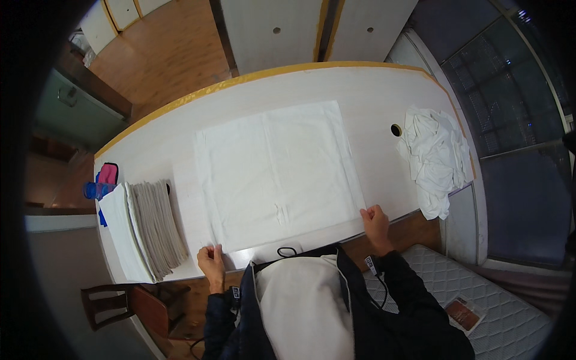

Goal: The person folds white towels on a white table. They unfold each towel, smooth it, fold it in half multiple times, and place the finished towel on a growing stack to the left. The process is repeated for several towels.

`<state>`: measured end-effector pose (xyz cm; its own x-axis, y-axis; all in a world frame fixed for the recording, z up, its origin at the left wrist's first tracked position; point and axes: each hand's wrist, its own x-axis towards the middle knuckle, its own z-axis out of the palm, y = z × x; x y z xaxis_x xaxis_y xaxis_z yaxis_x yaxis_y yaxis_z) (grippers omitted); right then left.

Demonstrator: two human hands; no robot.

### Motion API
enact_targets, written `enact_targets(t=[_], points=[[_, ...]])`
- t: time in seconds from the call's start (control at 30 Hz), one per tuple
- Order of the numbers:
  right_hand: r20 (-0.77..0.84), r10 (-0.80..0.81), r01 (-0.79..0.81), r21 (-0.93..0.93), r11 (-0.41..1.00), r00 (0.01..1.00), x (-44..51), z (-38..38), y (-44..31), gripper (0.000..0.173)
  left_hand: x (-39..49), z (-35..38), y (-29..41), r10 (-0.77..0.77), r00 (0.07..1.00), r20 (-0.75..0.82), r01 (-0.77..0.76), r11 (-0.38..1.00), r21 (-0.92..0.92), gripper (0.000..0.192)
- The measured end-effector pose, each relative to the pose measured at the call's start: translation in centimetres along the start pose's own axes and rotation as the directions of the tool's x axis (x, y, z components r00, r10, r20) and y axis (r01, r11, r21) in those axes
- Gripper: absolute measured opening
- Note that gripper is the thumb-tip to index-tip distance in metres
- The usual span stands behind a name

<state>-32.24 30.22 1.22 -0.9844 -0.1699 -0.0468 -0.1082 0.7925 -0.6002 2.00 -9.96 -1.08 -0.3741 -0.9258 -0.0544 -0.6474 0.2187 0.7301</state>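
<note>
A white cloth (274, 175) lies spread nearly flat on the white table (373, 99), with a small crease near its near edge. My left hand (210, 263) pinches the cloth's near left corner between thumb and fingers. At the near right corner, my right hand (375, 225) pinches the cloth in the same way. A tall stack of folded white cloths (153, 229) stands at the table's left end. On the right end lies a crumpled heap of white cloth (434, 157), partly hanging over the near edge.
Beside the stack are a blue transparent bottle (92, 191) and a pink item with dark trim (109, 173). A wooden chair (148, 308) stands below the table at the left, a mattress (454, 288) at the right. Cabinets (279, 49) border the far side.
</note>
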Motion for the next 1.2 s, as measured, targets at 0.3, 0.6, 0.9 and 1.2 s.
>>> enact_targets(t=[0.3, 0.6, 0.9, 1.2], points=[[0.043, 0.027, -0.027, 0.006, 1.000, 0.999, 0.6, -0.7, 0.7, 0.026, -0.7, -0.6, 2.2, 0.196, 0.979, -0.055, -0.172, 0.940, 0.294, 0.029], [0.307, -0.011, -0.171, 0.559, 0.811, 0.952, 2.4, -3.6, -0.9, 0.021, 0.1, -2.8, 5.5, -0.140, 0.970, 0.197, 0.210, 0.891, -0.403, 0.013], [0.115, -0.389, 0.350, 0.263, 0.899, 0.914, 3.7, -6.9, -5.0, 0.021, 1.1, -4.9, 6.8, 0.245, 0.935, 0.255, -0.243, 0.969, -0.041, 0.027], [0.199, -0.490, 0.449, 0.219, 0.866, 0.848, 4.3, -11.6, -3.7, 0.014, -0.9, -8.7, 9.1, 0.392, 0.865, 0.314, -0.390, 0.918, -0.074, 0.017]])
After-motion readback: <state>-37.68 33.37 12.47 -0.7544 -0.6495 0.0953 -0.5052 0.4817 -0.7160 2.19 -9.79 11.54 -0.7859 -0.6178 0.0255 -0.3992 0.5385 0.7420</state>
